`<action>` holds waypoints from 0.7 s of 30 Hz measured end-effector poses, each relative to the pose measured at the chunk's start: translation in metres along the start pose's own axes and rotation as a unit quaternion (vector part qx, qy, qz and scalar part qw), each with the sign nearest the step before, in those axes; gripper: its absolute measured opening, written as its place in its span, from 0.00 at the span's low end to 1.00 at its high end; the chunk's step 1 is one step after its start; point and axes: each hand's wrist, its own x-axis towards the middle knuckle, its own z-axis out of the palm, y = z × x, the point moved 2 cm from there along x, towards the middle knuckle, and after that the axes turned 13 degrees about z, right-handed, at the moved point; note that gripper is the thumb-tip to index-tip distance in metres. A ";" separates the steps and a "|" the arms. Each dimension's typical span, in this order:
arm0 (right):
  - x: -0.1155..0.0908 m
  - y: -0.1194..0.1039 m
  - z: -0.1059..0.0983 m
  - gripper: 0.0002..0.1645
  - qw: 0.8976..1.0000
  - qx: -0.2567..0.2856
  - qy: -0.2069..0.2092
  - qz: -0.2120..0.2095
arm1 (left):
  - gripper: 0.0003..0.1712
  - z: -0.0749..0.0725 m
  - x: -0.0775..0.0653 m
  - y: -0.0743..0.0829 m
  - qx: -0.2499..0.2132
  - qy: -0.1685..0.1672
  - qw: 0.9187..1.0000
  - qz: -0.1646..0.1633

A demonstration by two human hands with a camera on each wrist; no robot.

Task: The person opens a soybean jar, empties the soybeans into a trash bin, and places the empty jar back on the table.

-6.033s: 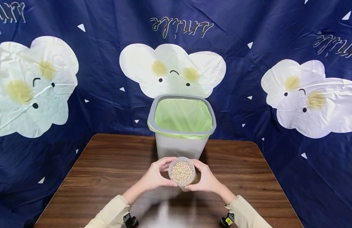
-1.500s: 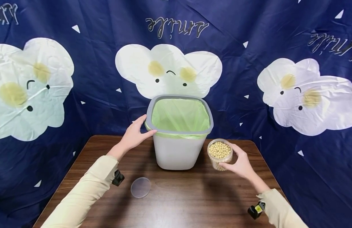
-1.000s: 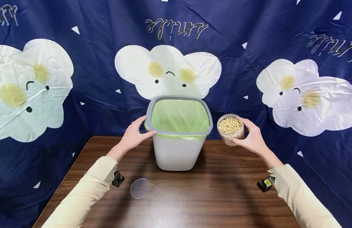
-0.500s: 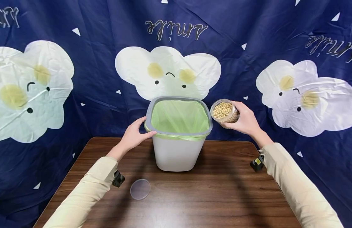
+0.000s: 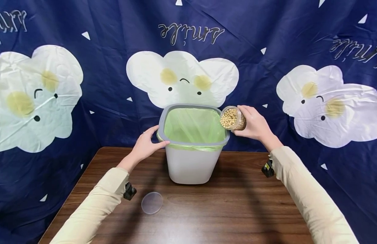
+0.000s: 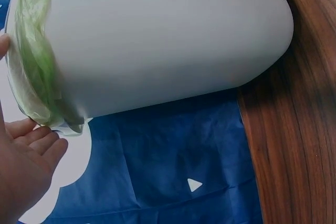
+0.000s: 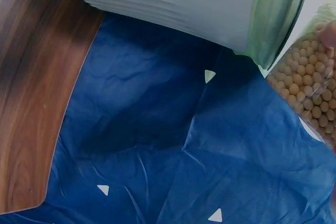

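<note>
A grey-white trash can (image 5: 190, 166) with a grey rim and a green bag (image 5: 193, 127) lining it stands upright on the table. My left hand (image 5: 145, 145) holds its left front rim corner, thumb in front and fingers at the side. My right hand (image 5: 255, 124) grips a clear plastic jar (image 5: 241, 122) of soybeans (image 5: 229, 118) at the right side of the rim. The jar tilts left, its open mouth facing the can, and the beans reach near its lip. In the right wrist view, soybeans (image 7: 307, 72) show through the jar wall; most of that hand is out of frame.
A round clear lid (image 5: 152, 203) lies flat on the brown wooden table (image 5: 225, 217), left of the middle and in front of the can. Dark blue cloth (image 5: 109, 112) with white clouds hangs behind the table and on both sides.
My right hand has raised the jar from beside the can, then moved it left to the rim and tilted it more. The lid, in view since 1.5 s ago, and my left hand stay put.
</note>
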 end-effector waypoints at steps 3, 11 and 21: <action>0.001 0.000 0.000 0.55 1.000 -0.009 0.000 -0.014 | 0.48 0.000 0.000 -0.001 -0.001 0.004 1.000 0.001; 0.005 0.000 0.000 0.55 0.998 -0.025 0.000 -0.054 | 0.47 0.000 0.000 0.002 -0.006 0.004 1.000 0.002; 0.009 -0.006 -0.004 0.55 0.997 -0.040 -0.001 -0.072 | 0.47 0.000 -0.001 0.001 -0.012 0.011 1.000 0.003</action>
